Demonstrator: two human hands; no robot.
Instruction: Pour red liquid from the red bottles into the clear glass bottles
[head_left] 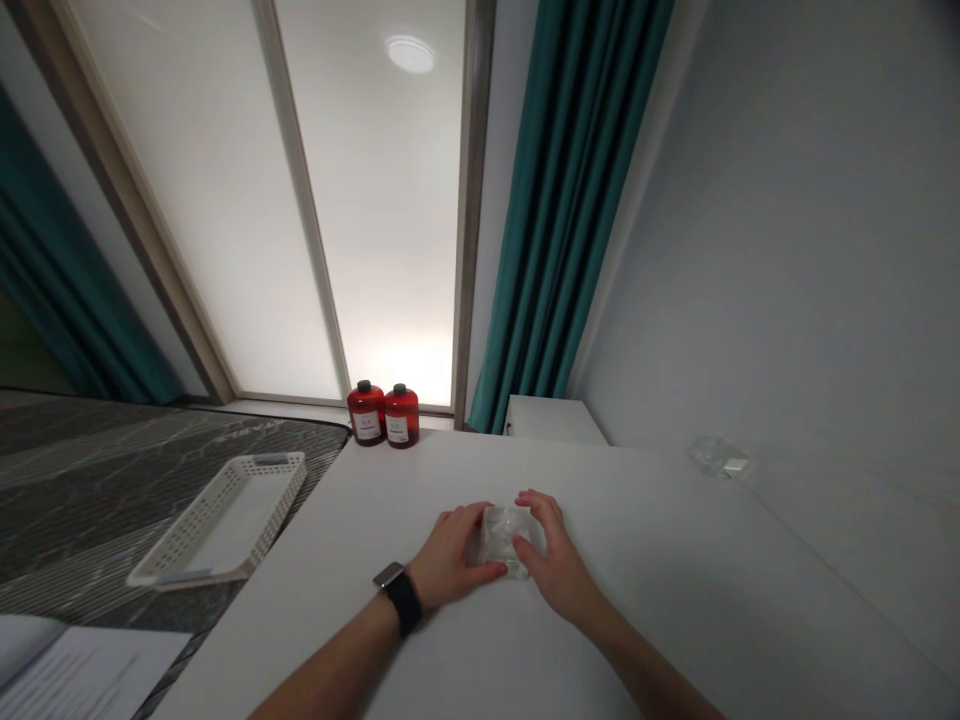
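Observation:
A small clear, see-through box (504,535) lies on the white table (600,640) in front of me, between my hands. My left hand (454,555), with a dark watch on its wrist, grips the box's left side, thumb at the near edge and fingers at the far edge. My right hand (556,560) is curved round its right side. The right thumb rests on the box's top, and the fingers reach past its far right corner. Whatever the box contains, if anything, is too faint to make out.
Two red bottles (402,418) with black caps stand at the table's far left corner. A crumpled clear wrapper (718,458) lies at the far right by the wall. Left of the table are a white perforated basket (150,566) and an open booklet (97,670) on a dark patterned surface.

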